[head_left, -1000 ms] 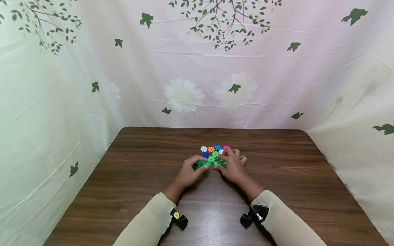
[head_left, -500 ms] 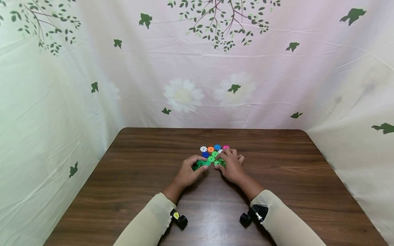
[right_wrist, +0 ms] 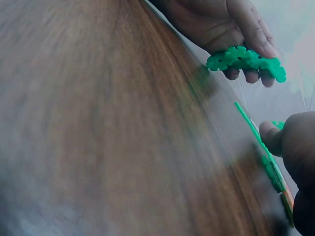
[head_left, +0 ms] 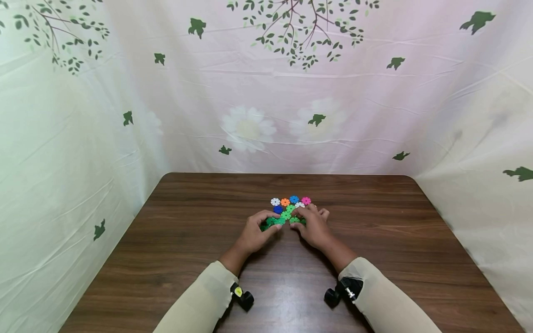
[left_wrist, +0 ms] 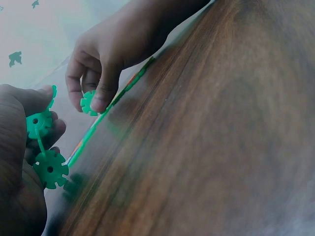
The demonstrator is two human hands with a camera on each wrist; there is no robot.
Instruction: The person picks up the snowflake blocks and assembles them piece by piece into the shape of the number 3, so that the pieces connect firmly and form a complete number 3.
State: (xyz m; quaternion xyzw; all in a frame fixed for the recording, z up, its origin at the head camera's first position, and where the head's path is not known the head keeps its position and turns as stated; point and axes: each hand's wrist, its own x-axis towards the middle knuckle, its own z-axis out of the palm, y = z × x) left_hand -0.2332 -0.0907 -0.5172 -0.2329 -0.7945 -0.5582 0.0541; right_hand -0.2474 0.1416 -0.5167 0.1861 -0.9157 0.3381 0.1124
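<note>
Linking seems midway: your left hand [head_left: 257, 232] grips a green chain [right_wrist: 250, 61], right hand [head_left: 315, 227] a green disc [left_wrist: 89, 103], coloured discs [head_left: 285, 202] apparently remaining.

Soft, even light is spread across the head view, the cloth backdrop [head_left: 266, 88] rendered pale, a whitish glare thrown back from the near middle of the tabletop [head_left: 283, 296], and shadows laid along the inner sides of the sleeves [head_left: 195, 300]. Over to the wrist views, dimmer and hazier: wood grain is smeared into blur, the backdrop is washed out, and murky reflections are cast near the green pieces [left_wrist: 50, 169].
</note>
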